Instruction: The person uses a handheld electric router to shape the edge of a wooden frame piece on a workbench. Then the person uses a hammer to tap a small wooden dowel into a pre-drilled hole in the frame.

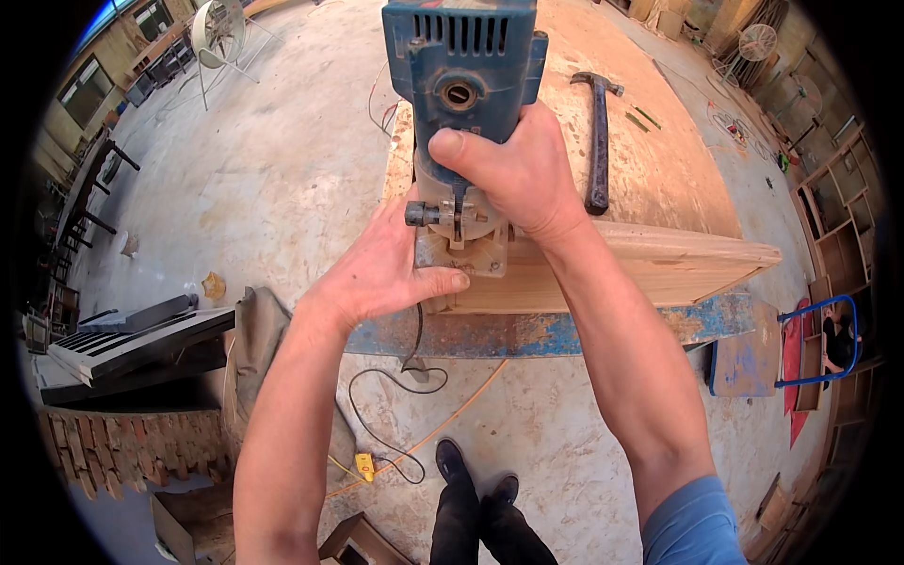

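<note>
Before us is the bench, blue paint worn along its near edge, with a board along that side. The router stands upright over the board's left end. Our right hand is wrapped firmly around its body, thumb across the front; our left hand is half open about the clear base, thumb in front, fingertips hidden. The hammer lies untouched beyond. We judge the positioning done and the routing in hand or about to be; bit and cut are hidden, so we cannot tell how much remains.
</note>
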`<action>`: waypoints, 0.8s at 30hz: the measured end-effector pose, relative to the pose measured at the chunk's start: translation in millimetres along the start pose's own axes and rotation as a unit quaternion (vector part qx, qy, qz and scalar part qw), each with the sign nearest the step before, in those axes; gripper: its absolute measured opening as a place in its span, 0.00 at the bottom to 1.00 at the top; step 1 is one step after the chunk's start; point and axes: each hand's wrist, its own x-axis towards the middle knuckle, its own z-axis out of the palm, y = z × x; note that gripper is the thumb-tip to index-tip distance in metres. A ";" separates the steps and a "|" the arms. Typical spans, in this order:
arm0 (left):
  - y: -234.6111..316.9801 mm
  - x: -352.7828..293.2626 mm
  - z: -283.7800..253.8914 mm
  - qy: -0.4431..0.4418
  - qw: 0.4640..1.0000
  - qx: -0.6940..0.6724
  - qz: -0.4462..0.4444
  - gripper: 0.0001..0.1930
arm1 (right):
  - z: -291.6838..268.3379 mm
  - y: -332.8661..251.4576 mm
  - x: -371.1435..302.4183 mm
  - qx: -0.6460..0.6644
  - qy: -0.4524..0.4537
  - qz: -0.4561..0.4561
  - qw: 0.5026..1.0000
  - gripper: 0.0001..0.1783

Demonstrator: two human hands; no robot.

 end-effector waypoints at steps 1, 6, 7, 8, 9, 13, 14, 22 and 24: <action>1.6 0.1 -1.1 -0.007 1.000 0.003 -0.002 0.49 | -0.7 -2.2 -1.2 -0.002 -0.002 0.000 1.000 0.22; -1.6 -3.3 5.8 -0.006 0.999 -0.035 -0.005 0.49 | -4.3 -2.0 -7.6 0.000 -0.007 0.016 1.000 0.23; -2.1 -3.7 4.8 0.000 1.000 -0.021 -0.007 0.49 | -5.5 -2.6 -6.0 -0.002 -0.009 0.015 1.000 0.23; -1.9 -4.1 3.5 0.006 1.000 -0.007 -0.009 0.49 | -6.4 -3.4 -4.4 -0.003 -0.011 0.014 1.000 0.24; -0.4 -3.8 3.1 0.003 1.000 0.001 -0.011 0.49 | -7.3 -3.2 -4.2 -0.005 -0.007 0.010 1.000 0.24; 3.4 -5.4 2.9 -0.004 0.999 0.012 -0.032 0.49 | -7.1 -2.0 -5.5 -0.017 0.003 0.002 1.000 0.24; 2.9 -5.8 3.7 -0.004 0.999 0.009 -0.040 0.49 | -7.1 -1.5 -6.1 -0.020 0.004 0.002 1.000 0.24; -2.9 -4.1 4.4 0.011 1.000 0.014 0.012 0.49 | -6.6 -2.6 -3.1 -0.015 0.003 0.016 1.000 0.25; -3.0 -3.4 4.8 0.010 1.000 0.015 0.015 0.50 | -7.0 -2.3 -2.9 -0.017 0.004 0.015 1.000 0.25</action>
